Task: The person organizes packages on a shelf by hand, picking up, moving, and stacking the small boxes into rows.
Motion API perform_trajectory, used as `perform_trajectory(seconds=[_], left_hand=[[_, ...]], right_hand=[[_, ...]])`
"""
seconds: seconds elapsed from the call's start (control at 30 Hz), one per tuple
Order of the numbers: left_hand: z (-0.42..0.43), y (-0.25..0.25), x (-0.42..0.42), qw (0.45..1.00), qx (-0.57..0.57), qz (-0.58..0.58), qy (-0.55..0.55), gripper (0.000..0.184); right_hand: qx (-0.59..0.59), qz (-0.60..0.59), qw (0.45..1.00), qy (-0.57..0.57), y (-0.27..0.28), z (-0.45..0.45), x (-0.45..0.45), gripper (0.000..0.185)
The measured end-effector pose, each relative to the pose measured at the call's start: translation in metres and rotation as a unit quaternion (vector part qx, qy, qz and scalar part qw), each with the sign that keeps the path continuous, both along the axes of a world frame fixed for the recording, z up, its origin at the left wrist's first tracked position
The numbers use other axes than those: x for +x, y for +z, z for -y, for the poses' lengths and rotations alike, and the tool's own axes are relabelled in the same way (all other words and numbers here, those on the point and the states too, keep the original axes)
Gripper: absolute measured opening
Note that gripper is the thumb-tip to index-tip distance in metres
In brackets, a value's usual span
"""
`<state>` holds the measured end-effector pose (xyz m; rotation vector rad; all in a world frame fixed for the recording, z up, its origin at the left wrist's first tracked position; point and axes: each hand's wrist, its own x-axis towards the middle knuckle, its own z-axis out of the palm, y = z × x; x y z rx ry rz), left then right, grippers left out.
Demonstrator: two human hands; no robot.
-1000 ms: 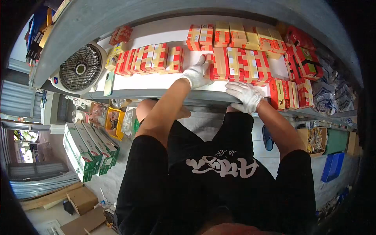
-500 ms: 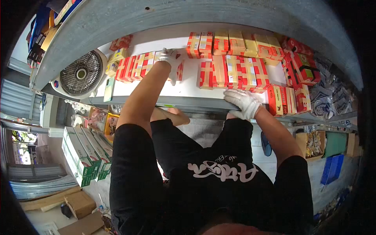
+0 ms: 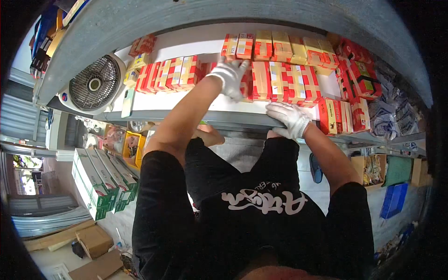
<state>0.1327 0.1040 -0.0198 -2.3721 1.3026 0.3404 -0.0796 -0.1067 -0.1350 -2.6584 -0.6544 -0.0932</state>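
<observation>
My left hand [image 3: 229,80], in a white glove, is over the shelf in the gap between two rows of boxes. Its fingers are spread, and it partly covers a red taped box [image 3: 244,83] at the left end of the right row. Whether it presses on that box I cannot tell. Gloved too, my right hand [image 3: 288,117] lies flat with extended fingers on the shelf's front edge, just left of some red boxes [image 3: 327,116]. To the left stands a row of red and tan taped boxes [image 3: 165,74].
More taped boxes [image 3: 282,46] line the back of the white shelf [image 3: 196,41]. A round fan [image 3: 94,84] and a phone [image 3: 127,102] are at its left. Plastic-wrapped packs [image 3: 392,112] are at its right. Long green-white cartons [image 3: 95,182] stand below left.
My left hand first moved left from the right row's end to the left row, then came back right. My right hand has stayed at the shelf edge.
</observation>
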Motion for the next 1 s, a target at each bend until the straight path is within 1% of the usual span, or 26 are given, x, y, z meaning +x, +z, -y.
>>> perform_trajectory(seconds=[0.03, 0.1, 0.17, 0.3, 0.37, 0.43, 0.47, 0.5, 0.53, 0.57, 0.6, 0.63, 0.67, 0.73, 0.77, 0.83, 0.9, 0.93, 1.0], left_hand=[[0.01, 0.002, -0.007, 1.0, -0.014, -0.017, -0.002, 0.142], [0.02, -0.008, -0.007, 0.999, 0.0, -0.034, 0.011, 0.141], [0.02, -0.014, -0.007, 0.999, -0.014, -0.039, 0.03, 0.135], [0.01, -0.023, -0.011, 0.998, -0.035, -0.043, 0.026, 0.133], [0.004, -0.024, -0.013, 0.995, -0.085, -0.041, 0.014, 0.13], [0.0, -0.018, -0.005, 0.995, -0.09, -0.045, 0.017, 0.132], [-0.001, 0.004, -0.004, 0.999, -0.01, -0.041, -0.008, 0.133], [-0.004, 0.016, 0.0, 0.996, 0.071, -0.039, -0.034, 0.133], [-0.01, 0.007, 0.019, 0.998, 0.066, -0.016, 0.002, 0.13], [-0.009, 0.014, 0.026, 0.993, 0.111, 0.006, 0.027, 0.128], [-0.008, 0.022, 0.031, 0.986, 0.155, 0.029, 0.051, 0.127], [-0.012, 0.018, 0.04, 0.986, 0.156, 0.029, 0.05, 0.127], [-0.019, 0.001, 0.055, 0.986, 0.143, 0.066, 0.048, 0.125], [-0.054, -0.148, 0.184, 0.983, 0.083, 0.164, 0.002, 0.123], [-0.043, -0.123, 0.161, 0.983, 0.119, 0.133, 0.038, 0.124], [-0.03, -0.079, 0.123, 0.981, 0.151, 0.099, 0.071, 0.126], [-0.032, -0.07, 0.109, 0.991, 0.096, 0.057, 0.075, 0.128], [-0.036, -0.066, 0.102, 0.994, 0.07, 0.036, 0.08, 0.129], [-0.036, -0.032, 0.08, 0.995, 0.043, 0.024, 0.086, 0.131]], right_hand=[[-0.004, 0.002, 1.0, -0.001, 0.002, -0.001, 0.0, 0.069], [-0.005, 0.001, 1.0, -0.003, 0.0, -0.001, -0.001, 0.069], [0.007, 0.022, 1.0, 0.008, -0.004, 0.0, 0.0, 0.068], [0.018, 0.038, 0.999, 0.021, -0.008, 0.001, 0.0, 0.067], [0.007, 0.045, 0.999, 0.011, -0.007, 0.0, -0.001, 0.068], [-0.001, 0.032, 0.999, 0.011, -0.007, 0.001, 0.0, 0.07], [-0.002, 0.044, 0.999, 0.016, -0.009, 0.001, 0.001, 0.071], [-0.001, 0.043, 0.999, 0.015, -0.007, 0.001, 0.0, 0.071], [-0.003, 0.016, 1.0, 0.005, -0.005, 0.0, 0.0, 0.07], [-0.005, -0.011, 1.0, -0.005, -0.002, -0.001, -0.001, 0.07], [-0.003, -0.011, 1.0, -0.007, 0.001, -0.002, -0.001, 0.07], [-0.008, -0.021, 1.0, -0.011, 0.005, -0.004, -0.002, 0.07], [-0.013, -0.029, 0.999, -0.015, 0.007, -0.004, -0.001, 0.069], [-0.016, -0.025, 0.999, -0.013, 0.005, -0.003, -0.001, 0.069], [-0.017, -0.025, 1.0, -0.009, 0.003, -0.001, -0.001, 0.069], [-0.032, -0.026, 0.999, -0.013, 0.003, 0.0, -0.001, 0.07], [-0.015, -0.052, 0.998, -0.017, 0.002, -0.001, -0.002, 0.071], [-0.006, -0.032, 0.999, -0.014, 0.0, -0.001, -0.002, 0.07], [-0.012, -0.036, 0.999, -0.018, 0.007, -0.004, -0.005, 0.069]])
